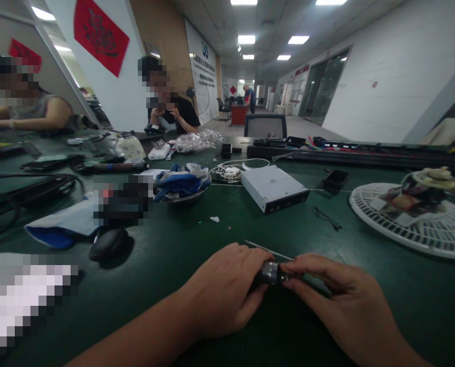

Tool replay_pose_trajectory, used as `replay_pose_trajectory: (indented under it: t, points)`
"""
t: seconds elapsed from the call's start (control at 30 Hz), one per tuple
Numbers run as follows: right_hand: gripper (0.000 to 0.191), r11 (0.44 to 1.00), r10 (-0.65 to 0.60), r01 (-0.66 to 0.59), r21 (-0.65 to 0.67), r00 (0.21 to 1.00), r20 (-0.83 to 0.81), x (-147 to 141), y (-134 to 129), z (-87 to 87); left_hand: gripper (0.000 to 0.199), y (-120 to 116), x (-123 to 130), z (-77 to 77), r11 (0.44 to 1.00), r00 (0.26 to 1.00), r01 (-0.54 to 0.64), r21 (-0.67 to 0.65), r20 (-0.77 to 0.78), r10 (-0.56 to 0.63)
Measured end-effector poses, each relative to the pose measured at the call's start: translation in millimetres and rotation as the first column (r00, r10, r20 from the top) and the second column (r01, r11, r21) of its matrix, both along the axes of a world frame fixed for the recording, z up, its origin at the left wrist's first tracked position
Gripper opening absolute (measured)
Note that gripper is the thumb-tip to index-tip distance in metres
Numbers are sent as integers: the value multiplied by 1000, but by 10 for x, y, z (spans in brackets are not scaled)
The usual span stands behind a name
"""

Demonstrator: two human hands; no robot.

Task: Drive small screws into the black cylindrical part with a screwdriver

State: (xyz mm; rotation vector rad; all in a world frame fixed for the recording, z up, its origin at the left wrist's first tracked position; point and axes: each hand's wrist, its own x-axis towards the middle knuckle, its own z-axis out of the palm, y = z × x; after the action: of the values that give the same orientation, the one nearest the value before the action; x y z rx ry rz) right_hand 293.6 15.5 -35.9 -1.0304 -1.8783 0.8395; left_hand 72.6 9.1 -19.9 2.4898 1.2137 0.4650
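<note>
Together, both hands [227, 285] gripping a metal cylinder [269, 272], wall lettering [205, 65] unreadably small.

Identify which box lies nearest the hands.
The big grey box; the small black box to its right sits farther back.

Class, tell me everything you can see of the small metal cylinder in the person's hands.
The metal cylinder is short, dark grey and metallic-looking, with bright highlights on its curved side. Its axis runs roughly left to right. The left hand wraps its left end, hiding it; the right hand's thumb and finger pinch at the darker right end, where small bits glint, too blurred to identify. Behind it, the green tabletop shows.
</note>
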Motion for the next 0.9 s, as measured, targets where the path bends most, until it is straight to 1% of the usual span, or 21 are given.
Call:
replay_pose_trajectory:
  t: [0.13, 0.2, 0.33, 0.43, 0.57, 0.7, 0.9]
  points:
    - [14, 999, -15, 14, 43, 1000, 5, 12, 3, -21, 32, 9, 1, 13, 999, 1000, 22, -30, -6, -23]
    - [16, 999, -38, 38, 27, 999, -5, 15, 9, -36, 31, 19, 3, 16, 998, 998, 56, -28, -34, -57]
    - [18, 997, -78, 78, -22, 997, 6, 12, 27, -39, 32, 39, -3, 4, 994, 991, 111, 25, -81, -108]
    - [14, 995, -98, 98, -21, 995, 17, 5, 30, -25, 32, 50, -11, -12, 992, 989, 115, 52, -95, -110]
    - [9, 995, -94, 94, -11, 995, 34, 2, 22, -16, 34, 55, -13, -17, 993, 991, 105, 47, -92, -100]
    - [10, 995, -96, 97, -13, 995, 40, 0, 21, -11, 35, 57, -18, -17, 994, 990, 98, 52, -110, -92]
    - [19, 989, -100, 102, -105, 995, 28, -18, 24, 0, 37, 69, -27, -31, 987, 984, 120, 103, -146, -104]
